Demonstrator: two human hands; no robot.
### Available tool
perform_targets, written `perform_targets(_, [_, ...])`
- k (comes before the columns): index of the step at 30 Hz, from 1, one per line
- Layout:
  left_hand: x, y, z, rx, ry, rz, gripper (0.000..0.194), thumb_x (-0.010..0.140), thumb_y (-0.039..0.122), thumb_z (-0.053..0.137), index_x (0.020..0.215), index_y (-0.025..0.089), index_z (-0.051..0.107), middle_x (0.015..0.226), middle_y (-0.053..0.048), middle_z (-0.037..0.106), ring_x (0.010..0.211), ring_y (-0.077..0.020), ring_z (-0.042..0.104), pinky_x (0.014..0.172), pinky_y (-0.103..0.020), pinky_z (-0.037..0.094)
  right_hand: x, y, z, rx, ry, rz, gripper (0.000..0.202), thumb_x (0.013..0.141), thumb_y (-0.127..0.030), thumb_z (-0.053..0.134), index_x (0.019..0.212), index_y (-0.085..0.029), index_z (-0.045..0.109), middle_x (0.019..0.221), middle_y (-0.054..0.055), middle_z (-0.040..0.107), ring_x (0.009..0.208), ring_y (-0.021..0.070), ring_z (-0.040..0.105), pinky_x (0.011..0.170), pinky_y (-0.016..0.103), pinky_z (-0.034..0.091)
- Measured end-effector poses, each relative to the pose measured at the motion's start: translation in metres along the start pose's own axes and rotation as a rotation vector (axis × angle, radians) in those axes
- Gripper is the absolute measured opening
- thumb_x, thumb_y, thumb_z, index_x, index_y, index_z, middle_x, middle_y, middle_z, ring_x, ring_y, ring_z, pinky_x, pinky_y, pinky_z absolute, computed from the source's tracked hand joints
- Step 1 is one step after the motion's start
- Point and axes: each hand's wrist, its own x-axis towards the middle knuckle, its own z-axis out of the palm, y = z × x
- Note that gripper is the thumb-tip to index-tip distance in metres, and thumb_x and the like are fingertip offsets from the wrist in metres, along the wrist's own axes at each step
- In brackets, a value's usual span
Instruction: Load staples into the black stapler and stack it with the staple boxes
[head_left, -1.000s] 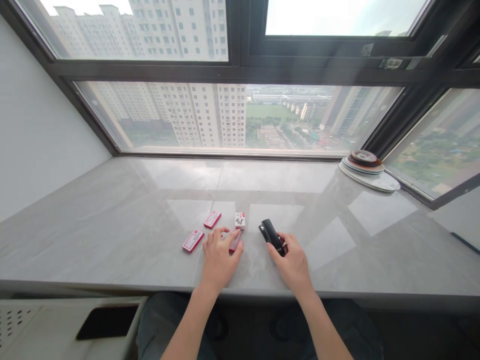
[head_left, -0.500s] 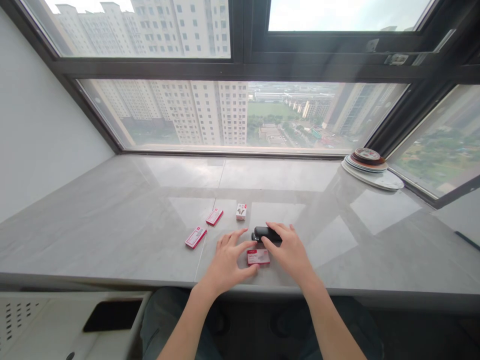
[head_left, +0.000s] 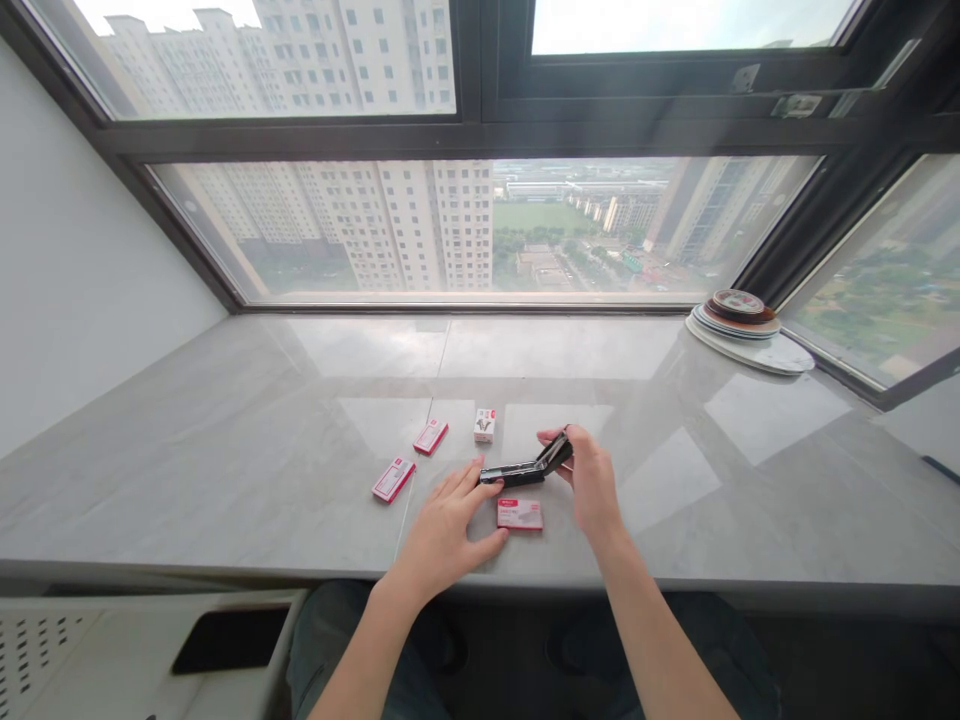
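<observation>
A black stapler [head_left: 514, 474] lies on the grey marble-look counter, its top arm swung up and back at the right end, showing the metal inside. My right hand [head_left: 592, 485] grips the raised top arm between thumb and fingers. My left hand [head_left: 444, 525] holds the low left end of the stapler with its fingertips, the thumb stretched out apart. Just in front of the stapler lies a flat red-and-white box [head_left: 519, 515]. Behind it stands a small white box [head_left: 484, 426] with dark printing. Two more red-and-white boxes, one nearer [head_left: 393, 480] and one farther [head_left: 431, 436], lie to the left.
A stack of round plates or mats [head_left: 739, 325] sits at the back right corner by the window. The counter's front edge [head_left: 337, 572] runs just before my legs. A white chair-like piece [head_left: 112, 640] with a dark phone-like rectangle [head_left: 231, 638] is at lower left.
The stapler has gone from closed to opened, its top arm lifted to the right by my right hand. My left hand's fingers have come onto its left end.
</observation>
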Motion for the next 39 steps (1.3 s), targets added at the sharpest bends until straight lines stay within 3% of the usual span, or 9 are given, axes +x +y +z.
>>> perform_targets(4, [0.0, -0.001, -0.002, -0.014, -0.017, -0.005, 0.048, 0.087, 0.035, 0.073, 0.134, 0.036, 0.063, 0.165, -0.001, 0.038, 0.153, -0.027, 0.037, 0.126, -0.05, 0.032, 0.004, 0.034, -0.056, 0.147, 0.043, 0.206, 0.05, 0.095, -0.063, 0.042, 0.104, -0.02, 0.066, 0.106, 0.013, 0.074, 0.086, 0.024, 0.073, 0.061, 0.032, 0.06])
perform_targets(6, [0.0, 0.0, -0.002, -0.028, -0.027, -0.007, 0.038, 0.086, 0.034, 0.073, 0.124, 0.036, 0.067, 0.165, 0.001, 0.039, 0.153, -0.0265, 0.037, 0.127, -0.05, 0.031, -0.003, 0.044, -0.075, 0.089, 0.031, 0.302, 0.047, 0.093, -0.063, 0.05, 0.099, -0.02, 0.066, 0.089, 0.009, 0.072, 0.061, 0.0191, 0.067, 0.045, 0.029, 0.052])
perform_targets(8, [0.002, 0.0, -0.001, -0.043, -0.028, -0.02, 0.031, 0.085, 0.035, 0.075, 0.115, 0.035, 0.07, 0.164, 0.001, 0.041, 0.153, -0.0263, 0.036, 0.126, -0.05, 0.031, -0.014, 0.046, -0.081, 0.005, -0.103, 0.374, 0.048, 0.092, -0.065, 0.052, 0.094, -0.019, 0.066, 0.073, 0.004, 0.067, 0.042, 0.0133, 0.055, 0.035, 0.025, 0.038])
perform_targets(11, [0.005, 0.0, 0.001, -0.062, -0.022, -0.045, 0.03, 0.082, 0.037, 0.078, 0.112, 0.034, 0.071, 0.163, 0.001, 0.042, 0.153, -0.0267, 0.037, 0.126, -0.05, 0.031, -0.034, 0.039, -0.06, -0.053, -0.411, 0.377, 0.049, 0.092, -0.067, 0.053, 0.091, -0.019, 0.066, 0.065, -0.001, 0.062, 0.034, 0.009, 0.043, 0.035, 0.022, 0.027])
perform_targets(13, [0.006, -0.001, 0.001, -0.073, -0.009, -0.052, 0.033, 0.082, 0.037, 0.079, 0.113, 0.035, 0.071, 0.163, 0.0, 0.043, 0.152, -0.0269, 0.037, 0.126, -0.051, 0.031, -0.042, 0.034, -0.038, -0.081, -0.471, 0.282, 0.046, 0.091, -0.065, 0.056, 0.089, -0.019, 0.066, 0.063, -0.003, 0.061, 0.038, 0.009, 0.043, 0.039, 0.022, 0.027])
perform_targets(17, [0.004, -0.005, 0.001, -0.109, 0.005, -0.06, 0.033, 0.083, 0.037, 0.078, 0.116, 0.035, 0.072, 0.16, -0.001, 0.046, 0.151, -0.0268, 0.04, 0.124, -0.051, 0.035, -0.043, 0.037, -0.017, -0.227, -0.365, 0.115, 0.039, 0.091, -0.056, 0.061, 0.083, -0.019, 0.067, 0.063, -0.001, 0.062, 0.053, 0.0138, 0.051, 0.049, 0.024, 0.033])
perform_targets(25, [-0.004, -0.006, 0.005, -0.119, 0.03, -0.045, 0.037, 0.086, 0.031, 0.074, 0.121, 0.03, 0.065, 0.163, -0.004, 0.042, 0.153, -0.0265, 0.037, 0.127, -0.053, 0.03, -0.04, 0.016, -0.038, -0.529, -0.199, -0.017, 0.033, 0.095, -0.055, 0.055, 0.097, -0.025, 0.066, 0.055, -0.004, 0.057, 0.054, 0.019, 0.055, 0.052, 0.028, 0.033])
perform_targets(30, [-0.006, -0.005, 0.009, -0.097, 0.046, -0.056, 0.038, 0.088, 0.03, 0.072, 0.124, 0.029, 0.062, 0.163, -0.005, 0.042, 0.152, -0.0256, 0.039, 0.128, -0.052, 0.031, -0.036, -0.006, -0.005, -0.509, -0.294, -0.152, 0.029, 0.098, -0.047, 0.051, 0.109, -0.027, 0.069, 0.062, -0.003, 0.062, 0.063, 0.0192, 0.059, 0.06, 0.028, 0.038])
perform_targets(39, [-0.006, -0.004, 0.006, -0.088, 0.038, -0.055, 0.04, 0.09, 0.031, 0.07, 0.129, 0.032, 0.062, 0.163, -0.002, 0.042, 0.154, -0.0244, 0.036, 0.128, -0.05, 0.031, -0.028, 0.004, 0.044, -0.173, -0.319, -0.036, 0.025, 0.092, -0.043, 0.06, 0.099, -0.021, 0.067, 0.054, -0.008, 0.051, 0.055, 0.0143, 0.05, 0.059, 0.025, 0.041])
